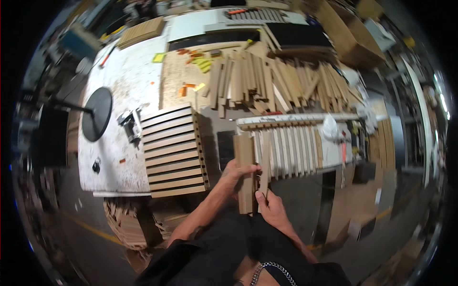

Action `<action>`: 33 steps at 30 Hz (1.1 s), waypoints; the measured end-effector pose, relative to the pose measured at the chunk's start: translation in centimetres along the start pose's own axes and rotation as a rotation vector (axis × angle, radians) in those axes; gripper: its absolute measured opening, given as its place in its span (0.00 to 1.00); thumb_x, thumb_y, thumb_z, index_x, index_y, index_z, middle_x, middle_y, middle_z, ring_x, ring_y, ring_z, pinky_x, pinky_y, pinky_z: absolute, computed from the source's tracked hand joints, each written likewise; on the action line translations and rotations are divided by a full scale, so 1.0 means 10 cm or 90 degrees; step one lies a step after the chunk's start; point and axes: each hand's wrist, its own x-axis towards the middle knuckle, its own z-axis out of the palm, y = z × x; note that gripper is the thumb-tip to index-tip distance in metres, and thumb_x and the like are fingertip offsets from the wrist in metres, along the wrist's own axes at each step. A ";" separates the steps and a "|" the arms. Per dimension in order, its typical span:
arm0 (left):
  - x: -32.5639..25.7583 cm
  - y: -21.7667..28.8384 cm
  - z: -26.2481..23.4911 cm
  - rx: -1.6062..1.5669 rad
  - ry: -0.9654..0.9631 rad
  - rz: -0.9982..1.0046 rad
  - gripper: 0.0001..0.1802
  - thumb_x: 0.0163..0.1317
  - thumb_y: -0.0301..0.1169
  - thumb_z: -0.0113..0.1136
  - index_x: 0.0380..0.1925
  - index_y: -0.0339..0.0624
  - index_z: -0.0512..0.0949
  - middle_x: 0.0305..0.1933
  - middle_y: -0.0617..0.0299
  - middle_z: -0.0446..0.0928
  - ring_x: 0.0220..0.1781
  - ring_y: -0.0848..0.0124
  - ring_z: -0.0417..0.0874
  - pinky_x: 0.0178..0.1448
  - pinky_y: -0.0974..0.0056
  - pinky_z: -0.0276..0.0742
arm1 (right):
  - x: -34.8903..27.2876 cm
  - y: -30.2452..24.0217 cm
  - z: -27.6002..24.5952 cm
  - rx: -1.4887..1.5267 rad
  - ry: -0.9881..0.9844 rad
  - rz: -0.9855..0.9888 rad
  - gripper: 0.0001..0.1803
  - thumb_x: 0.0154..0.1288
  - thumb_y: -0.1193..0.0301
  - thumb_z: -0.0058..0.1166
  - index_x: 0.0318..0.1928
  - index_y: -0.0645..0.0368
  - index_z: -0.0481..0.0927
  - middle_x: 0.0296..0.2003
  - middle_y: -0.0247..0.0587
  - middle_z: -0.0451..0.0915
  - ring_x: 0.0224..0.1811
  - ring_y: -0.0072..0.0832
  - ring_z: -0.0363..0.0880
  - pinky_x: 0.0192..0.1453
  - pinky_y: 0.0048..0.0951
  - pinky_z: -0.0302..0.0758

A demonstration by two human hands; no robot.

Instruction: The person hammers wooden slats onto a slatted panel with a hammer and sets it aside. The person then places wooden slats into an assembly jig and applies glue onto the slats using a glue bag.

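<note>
My left hand (231,175) is closed around a bundle of wooden slats (245,193) held upright in front of my body. Its thumb reaches across the bundle's face toward the right. Close beside it, my right hand (273,209) pinches the lower part of a single wooden slat (265,164), which stands almost parallel to the bundle. Just beyond both hands lies a jig with a row of pale slats (291,148) set side by side. How many slats the bundle has cannot be made out.
Left of my hands sits a slatted panel (171,159) with dark gaps, beside a power tool (129,126) and a round black disc (97,114) on the white table (126,71). Loose wooden strips (248,78) are heaped farther back. A cardboard box (353,35) stands far right.
</note>
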 end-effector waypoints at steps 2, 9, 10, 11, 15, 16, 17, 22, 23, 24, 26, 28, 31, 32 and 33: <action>-0.04 -0.18 -0.18 -0.007 -0.026 -0.009 0.19 0.52 0.35 0.69 0.40 0.35 0.78 0.37 0.57 0.81 0.37 0.68 0.83 0.43 0.62 0.80 | -0.10 0.09 0.19 -0.028 0.039 -0.033 0.20 0.74 0.58 0.47 0.39 0.65 0.75 0.22 0.55 0.75 0.27 0.46 0.81 0.32 0.39 0.74; -0.26 -0.35 -0.55 -0.048 -0.042 -0.047 0.24 0.50 0.34 0.71 0.44 0.34 0.73 0.36 0.56 0.77 0.36 0.63 0.82 0.42 0.56 0.83 | -0.09 0.61 0.36 0.069 0.227 -0.039 0.15 0.75 0.62 0.46 0.41 0.64 0.74 0.18 0.36 0.72 0.18 0.20 0.70 0.24 0.27 0.69; -0.28 -0.30 -0.61 -0.050 -0.029 -0.030 0.24 0.49 0.32 0.70 0.44 0.33 0.72 0.34 0.56 0.77 0.35 0.63 0.82 0.40 0.57 0.83 | -0.04 0.76 0.42 0.176 0.208 0.005 0.16 0.75 0.62 0.44 0.41 0.64 0.74 0.17 0.33 0.71 0.18 0.19 0.66 0.23 0.25 0.66; -0.26 -0.26 -0.70 -0.027 -0.027 -0.029 0.26 0.49 0.30 0.70 0.47 0.33 0.71 0.35 0.56 0.78 0.34 0.63 0.82 0.39 0.59 0.83 | 0.04 0.91 0.47 0.282 0.191 0.048 0.16 0.76 0.61 0.43 0.41 0.63 0.74 0.17 0.31 0.69 0.17 0.17 0.63 0.21 0.23 0.63; -0.17 -0.08 -0.65 0.174 -0.059 -0.044 0.28 0.48 0.32 0.70 0.49 0.33 0.71 0.40 0.52 0.80 0.34 0.63 0.83 0.40 0.59 0.82 | 0.39 1.42 0.88 0.467 0.145 0.240 0.27 0.77 0.51 0.36 0.34 0.62 0.76 0.19 0.29 0.69 0.16 0.15 0.61 0.18 0.21 0.58; -0.14 -0.06 -0.57 0.253 -0.083 -0.030 0.29 0.48 0.33 0.70 0.49 0.33 0.72 0.41 0.52 0.80 0.34 0.61 0.83 0.41 0.58 0.82 | 0.40 1.49 0.92 0.456 0.114 0.225 0.29 0.76 0.49 0.36 0.31 0.60 0.77 0.19 0.30 0.70 0.14 0.17 0.62 0.17 0.22 0.58; -0.07 -0.17 -0.62 0.251 -0.071 -0.027 0.29 0.48 0.33 0.70 0.49 0.33 0.72 0.41 0.52 0.80 0.34 0.61 0.83 0.41 0.58 0.82 | 0.42 1.49 0.98 0.455 0.101 0.226 0.29 0.76 0.49 0.36 0.31 0.60 0.77 0.19 0.30 0.70 0.14 0.17 0.62 0.17 0.22 0.58; 0.15 -0.51 -0.41 0.750 -0.081 0.066 0.39 0.44 0.39 0.67 0.57 0.37 0.66 0.43 0.35 0.79 0.45 0.43 0.82 0.51 0.51 0.77 | 0.45 1.69 1.13 0.401 0.165 0.313 0.31 0.74 0.47 0.42 0.24 0.60 0.77 0.15 0.30 0.69 0.15 0.17 0.64 0.18 0.23 0.58; 0.19 -0.55 -0.39 0.746 -0.074 0.068 0.39 0.44 0.39 0.67 0.57 0.37 0.66 0.43 0.35 0.79 0.45 0.43 0.82 0.51 0.51 0.77 | 0.46 1.76 1.15 0.396 0.160 0.311 0.31 0.74 0.47 0.42 0.24 0.60 0.77 0.15 0.30 0.69 0.15 0.17 0.64 0.18 0.23 0.58; 0.23 -0.63 -0.39 0.811 -0.069 0.046 0.39 0.44 0.38 0.66 0.58 0.37 0.65 0.43 0.34 0.78 0.46 0.41 0.81 0.50 0.49 0.76 | 0.43 1.81 1.18 0.297 0.185 0.255 0.31 0.74 0.47 0.43 0.24 0.61 0.77 0.14 0.31 0.69 0.15 0.18 0.65 0.19 0.24 0.59; 0.30 -0.73 -0.43 0.903 -0.077 0.029 0.41 0.44 0.34 0.64 0.61 0.38 0.59 0.43 0.32 0.77 0.45 0.38 0.80 0.47 0.44 0.75 | 0.44 1.83 1.21 0.204 0.234 0.176 0.31 0.73 0.49 0.44 0.23 0.63 0.77 0.16 0.32 0.73 0.16 0.21 0.67 0.20 0.26 0.61; 0.32 -0.82 -0.51 0.914 -0.082 0.060 0.42 0.45 0.34 0.64 0.61 0.36 0.58 0.43 0.32 0.77 0.44 0.38 0.80 0.46 0.44 0.75 | 0.47 1.81 1.14 0.245 0.181 0.230 0.29 0.74 0.50 0.45 0.25 0.63 0.77 0.17 0.33 0.74 0.16 0.21 0.67 0.20 0.28 0.62; 0.33 -0.91 -0.56 0.940 -0.094 0.103 0.43 0.46 0.34 0.64 0.61 0.32 0.55 0.44 0.32 0.77 0.43 0.38 0.80 0.45 0.43 0.75 | 0.52 1.86 1.14 0.396 0.172 0.282 0.27 0.74 0.53 0.45 0.30 0.66 0.79 0.19 0.35 0.75 0.18 0.24 0.69 0.21 0.31 0.65; 0.36 -0.93 -0.55 0.955 -0.101 0.120 0.44 0.47 0.34 0.63 0.62 0.30 0.53 0.45 0.32 0.76 0.42 0.38 0.80 0.45 0.43 0.75 | 0.54 1.94 1.15 0.507 0.219 0.274 0.26 0.73 0.53 0.46 0.33 0.67 0.80 0.21 0.36 0.76 0.19 0.25 0.71 0.22 0.32 0.67; 0.38 -0.94 -0.50 0.953 -0.107 0.121 0.44 0.47 0.34 0.63 0.62 0.30 0.53 0.45 0.32 0.76 0.42 0.38 0.80 0.45 0.43 0.75 | 0.55 2.10 1.18 0.506 0.225 0.275 0.26 0.73 0.53 0.46 0.33 0.67 0.80 0.21 0.36 0.76 0.19 0.25 0.71 0.22 0.32 0.67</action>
